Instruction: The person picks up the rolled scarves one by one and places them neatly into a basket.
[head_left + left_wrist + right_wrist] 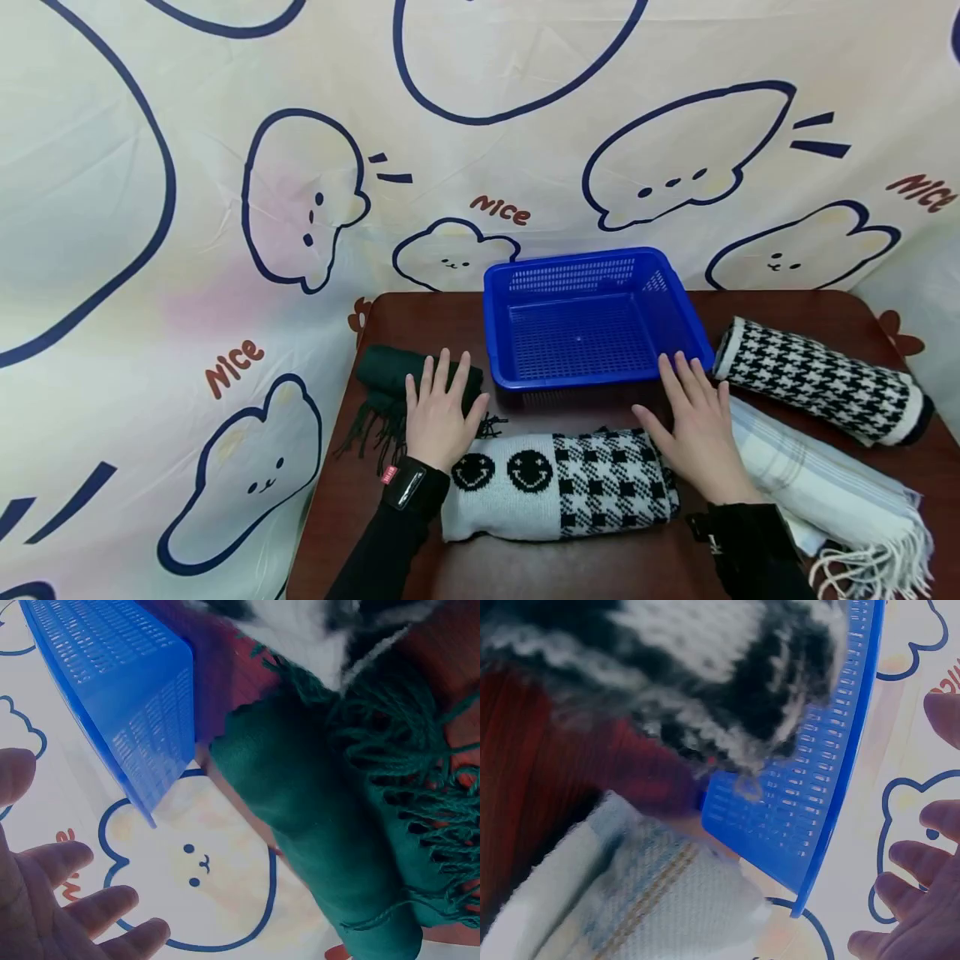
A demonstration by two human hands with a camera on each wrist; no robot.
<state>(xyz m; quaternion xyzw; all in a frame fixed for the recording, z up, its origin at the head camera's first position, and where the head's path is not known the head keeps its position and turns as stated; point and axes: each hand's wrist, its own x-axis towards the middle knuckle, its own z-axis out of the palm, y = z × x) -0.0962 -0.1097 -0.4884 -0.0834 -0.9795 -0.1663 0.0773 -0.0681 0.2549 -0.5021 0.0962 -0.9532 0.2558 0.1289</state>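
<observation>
My left hand (pixel 442 417) has its fingers spread, held over the near side of a rolled dark green scarf (pixel 390 371) with fringe. The right hand (pixel 697 429), fingers straight, reaches toward the near right corner of a blue plastic basket (pixel 498 333). Between the two wrists lies a folded knit scarf (pixel 517 492), grey with black smiley faces at one end and black-and-white check at the other. Both palms hold nothing. In the left wrist view the green scarf (pixel 315 810) shows beside the loose fingers (pixel 112 907); the right wrist view shows similarly extended fingers (pixel 907 896).
Right of the basket lies a rolled houndstooth scarf (pixel 825 379). In front of it is a folded pale striped scarf (pixel 817 475) with white fringe. All rest on a brown table (pixel 435 312), backed by a patterned cloth (pixel 480 167).
</observation>
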